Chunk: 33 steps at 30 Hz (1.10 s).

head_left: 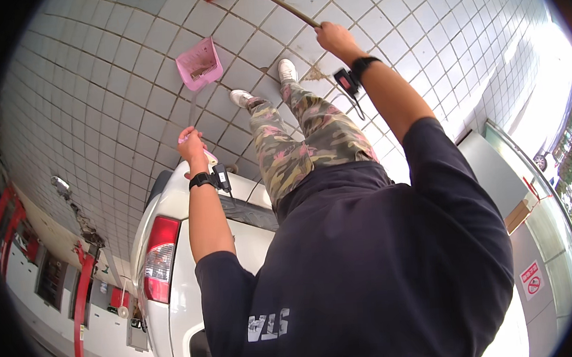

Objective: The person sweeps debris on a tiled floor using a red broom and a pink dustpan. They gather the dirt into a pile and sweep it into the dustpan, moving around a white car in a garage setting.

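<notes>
My left hand [193,145] is closed around the upper end of the handle of a pink dustpan [212,77]. The pan rests on or just over the tiles ahead of my feet, with a comb-like toothed strip and some dark dirt inside it. My right hand [338,39] grips a broom [282,4] by its long brown stick, which slants away to the far left. At the top edge the orange-red broom head is partly cut off. Broom head and dustpan are apart.
A white car [178,234] with a red and clear tail light stands close at my left. Grey square floor tiles [128,54] bear a brownish stain near my white shoes [240,98]. Red lift posts [83,315] rise at the far left; a glass door [528,177] is at the right.
</notes>
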Available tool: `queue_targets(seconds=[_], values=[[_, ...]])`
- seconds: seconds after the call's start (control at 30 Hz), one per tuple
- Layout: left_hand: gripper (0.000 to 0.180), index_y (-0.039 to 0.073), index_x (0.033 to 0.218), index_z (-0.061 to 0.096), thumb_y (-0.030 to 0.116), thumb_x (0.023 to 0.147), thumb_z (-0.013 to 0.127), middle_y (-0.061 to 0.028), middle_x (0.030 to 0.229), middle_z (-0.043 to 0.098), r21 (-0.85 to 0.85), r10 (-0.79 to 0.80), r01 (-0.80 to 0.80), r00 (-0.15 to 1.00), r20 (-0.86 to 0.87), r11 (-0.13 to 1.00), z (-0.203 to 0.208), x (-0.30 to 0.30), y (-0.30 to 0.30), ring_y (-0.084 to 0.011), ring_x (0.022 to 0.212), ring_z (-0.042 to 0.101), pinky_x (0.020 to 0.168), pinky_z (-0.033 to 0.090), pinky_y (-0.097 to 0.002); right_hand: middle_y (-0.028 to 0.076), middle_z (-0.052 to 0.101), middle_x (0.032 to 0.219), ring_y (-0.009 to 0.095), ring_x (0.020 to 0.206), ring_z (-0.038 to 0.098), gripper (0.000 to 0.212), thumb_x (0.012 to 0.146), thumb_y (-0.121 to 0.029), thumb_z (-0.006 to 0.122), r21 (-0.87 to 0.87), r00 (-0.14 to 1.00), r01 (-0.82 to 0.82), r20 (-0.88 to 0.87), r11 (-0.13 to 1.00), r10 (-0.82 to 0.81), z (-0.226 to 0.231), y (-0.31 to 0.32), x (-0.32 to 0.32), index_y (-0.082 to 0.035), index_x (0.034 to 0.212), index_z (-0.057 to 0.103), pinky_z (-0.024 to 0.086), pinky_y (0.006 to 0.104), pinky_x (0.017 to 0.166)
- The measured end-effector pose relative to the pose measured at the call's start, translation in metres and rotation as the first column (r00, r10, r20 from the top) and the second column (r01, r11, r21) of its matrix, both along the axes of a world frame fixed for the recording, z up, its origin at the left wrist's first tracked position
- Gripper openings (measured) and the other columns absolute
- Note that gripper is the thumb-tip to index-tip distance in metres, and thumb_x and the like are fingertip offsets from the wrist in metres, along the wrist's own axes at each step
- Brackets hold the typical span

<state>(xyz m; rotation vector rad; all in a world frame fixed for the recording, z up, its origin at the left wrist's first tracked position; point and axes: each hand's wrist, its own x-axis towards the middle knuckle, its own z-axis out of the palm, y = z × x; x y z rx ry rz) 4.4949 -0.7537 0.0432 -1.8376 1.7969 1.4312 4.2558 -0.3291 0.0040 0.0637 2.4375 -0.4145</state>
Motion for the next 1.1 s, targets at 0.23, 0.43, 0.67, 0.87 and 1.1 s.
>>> queue_targets(seconds=[0.23, 0.43, 0.67, 0.87, 1.1], values=[[0.023, 0.016, 0.113, 0.067, 0.010, 0.090, 0.063, -0.0032, 0.086, 0.066, 0.043, 0.018, -0.020, 0.999, 0.039, 0.999, 0.001, 0.009, -0.003, -0.0089, 0.053, 0.046, 0.047, 0.040, -0.0271, 0.027, 0.065, 0.116, 0.044, 0.111, 0.062, 0.044, 0.098, -0.034, 0.041, 0.041, 0.990, -0.038, 0.136, 0.998, 0.033, -0.026, 0.033, 0.008, -0.001, 0.112, 0.066, 0.048, 0.0501, 0.098], [0.022, 0.016, 0.116, 0.067, 0.013, 0.094, 0.063, -0.0026, 0.088, 0.065, 0.071, 0.011, -0.015, 0.999, 0.044, 0.997, 0.013, -0.002, 0.000, -0.0077, 0.052, 0.043, 0.047, 0.039, -0.0264, 0.025, 0.061, 0.094, 0.042, 0.073, 0.066, 0.026, 0.098, -0.012, 0.042, 0.097, 0.885, -0.456, 0.159, 0.885, 0.438, -0.030, 0.204, 0.232, 0.005, 0.115, 0.053, 0.057, 0.0504, 0.060], [0.019, 0.012, 0.113, 0.068, 0.015, 0.095, 0.063, -0.0054, 0.087, 0.065, 0.077, -0.015, 0.014, 1.000, 0.011, 0.997, 0.011, -0.012, 0.000, -0.0098, 0.052, 0.046, 0.046, 0.039, -0.0264, 0.028, 0.066, 0.079, 0.045, 0.078, 0.065, 0.054, 0.100, -0.043, 0.048, 0.284, 0.916, 0.237, 0.253, 0.929, -0.311, 0.090, 0.214, 0.305, 0.005, 0.084, 0.067, 0.050, 0.0510, 0.073], [0.020, 0.009, 0.106, 0.070, 0.024, 0.093, 0.069, -0.0049, 0.085, 0.066, 0.006, -0.021, 0.021, 0.998, 0.060, 1.000, 0.008, -0.012, 0.000, -0.0097, 0.051, 0.048, 0.043, 0.038, -0.0262, 0.029, 0.065, 0.079, 0.047, 0.080, 0.064, 0.055, 0.099, -0.046, 0.051, 0.234, 0.940, 0.304, 0.081, 0.923, -0.331, 0.097, 0.170, 0.241, 0.005, 0.083, 0.066, 0.048, 0.0530, 0.071], [0.025, 0.010, 0.105, 0.070, 0.033, 0.094, 0.067, -0.0021, 0.083, 0.066, -0.032, 0.005, 0.000, 0.991, 0.136, 0.999, 0.015, -0.027, 0.009, -0.0089, 0.059, 0.054, 0.046, 0.042, -0.0255, 0.026, 0.067, 0.072, 0.040, 0.074, 0.070, 0.070, 0.098, -0.056, 0.042, 0.146, 0.898, 0.408, 0.112, 0.901, -0.425, -0.050, 0.151, 0.008, 0.007, 0.080, 0.067, 0.055, 0.0496, 0.073]])
